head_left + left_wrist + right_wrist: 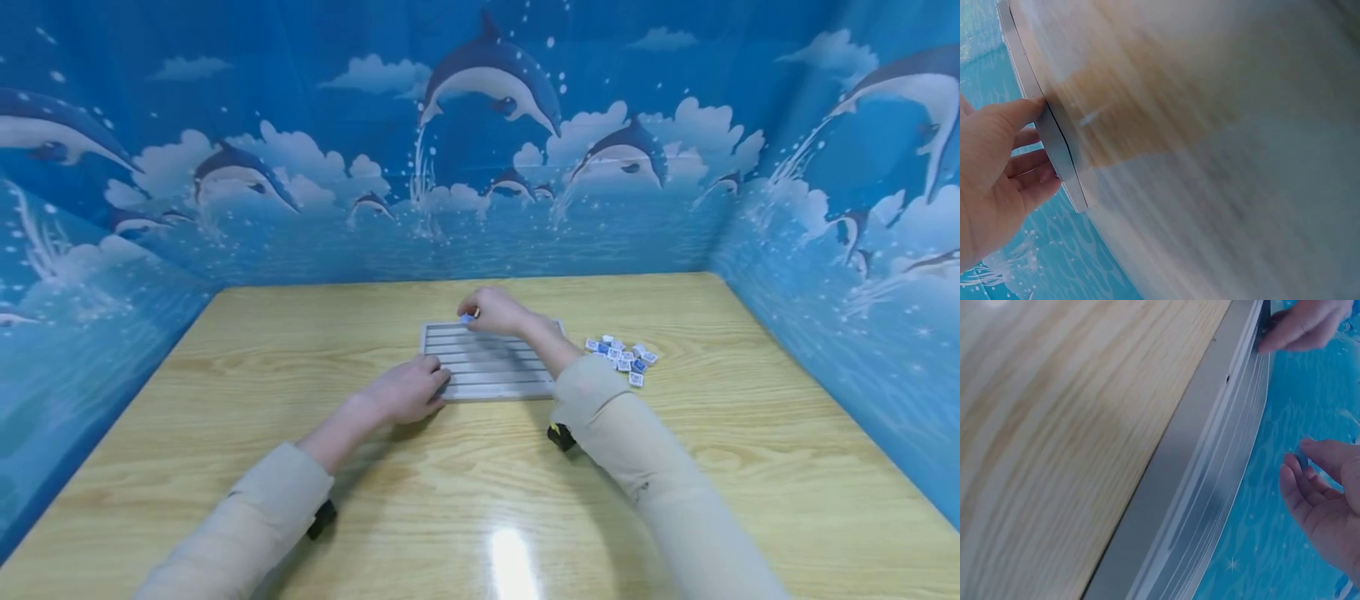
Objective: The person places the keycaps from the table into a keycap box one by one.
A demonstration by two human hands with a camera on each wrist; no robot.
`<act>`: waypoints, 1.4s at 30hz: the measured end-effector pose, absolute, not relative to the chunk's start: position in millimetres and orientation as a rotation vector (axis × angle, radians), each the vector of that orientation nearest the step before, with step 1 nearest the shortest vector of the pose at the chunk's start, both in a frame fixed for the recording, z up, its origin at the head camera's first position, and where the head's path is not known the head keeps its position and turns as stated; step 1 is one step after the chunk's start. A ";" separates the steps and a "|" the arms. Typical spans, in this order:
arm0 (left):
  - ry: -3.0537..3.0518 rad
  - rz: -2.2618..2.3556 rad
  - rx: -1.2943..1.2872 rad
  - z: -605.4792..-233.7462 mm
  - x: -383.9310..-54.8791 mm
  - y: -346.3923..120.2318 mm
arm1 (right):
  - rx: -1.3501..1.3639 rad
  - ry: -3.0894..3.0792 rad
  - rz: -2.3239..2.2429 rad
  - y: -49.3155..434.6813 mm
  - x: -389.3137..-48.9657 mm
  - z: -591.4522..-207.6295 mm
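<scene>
A grey slatted tray [495,391] lies on the wooden table, its narrow rows running left to right. My left hand [405,390] grips the tray's left edge near the front corner; in the left wrist view the thumb [1029,107] and fingers meet the grey rim [1057,147]. Over the tray's far edge, toward its left end, my right hand [497,312] pinches a small blue tile [468,318] between thumb and fingertips. Seen edge-on in the right wrist view, the tile [1301,457] is thin and partly covered by the fingers.
Right of the tray, several small white and blue tiles [615,354] lie in a loose cluster on the table [300,333]. A blue curtain [300,250] printed with dolphins surrounds the back and sides. Dark wrist gear [561,436] shows below the right sleeve.
</scene>
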State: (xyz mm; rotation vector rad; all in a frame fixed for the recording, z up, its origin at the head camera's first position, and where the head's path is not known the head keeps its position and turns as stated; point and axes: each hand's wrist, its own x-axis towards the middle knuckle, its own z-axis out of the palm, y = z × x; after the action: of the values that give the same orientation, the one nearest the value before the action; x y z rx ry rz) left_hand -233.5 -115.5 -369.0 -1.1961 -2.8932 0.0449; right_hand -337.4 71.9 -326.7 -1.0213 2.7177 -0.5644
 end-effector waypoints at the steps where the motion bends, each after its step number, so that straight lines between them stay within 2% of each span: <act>1: -2.882 0.042 -1.209 -369.0 -233.6 -115.9 | -1.029 2.720 -0.536 68.0 -338.2 -327.2; 20: -2.784 0.127 -1.261 -366.6 -230.4 -117.3 | -0.982 2.760 -0.265 16.9 -347.0 -342.0; 28: -2.797 0.142 -1.254 -366.4 -227.4 -116.6 | -0.979 2.816 -0.081 9.6 -347.3 -350.8; 42: -2.824 0.149 -1.206 -368.2 -225.9 -115.6 | -0.991 2.877 -0.071 4.2 -347.5 -358.5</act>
State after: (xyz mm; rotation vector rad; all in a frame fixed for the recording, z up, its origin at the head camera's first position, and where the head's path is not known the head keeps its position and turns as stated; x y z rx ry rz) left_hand -225.9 -115.6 -368.2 -1.2059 -2.8243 0.1493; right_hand -347.5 4.2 -358.5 -0.9913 2.8774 -0.0706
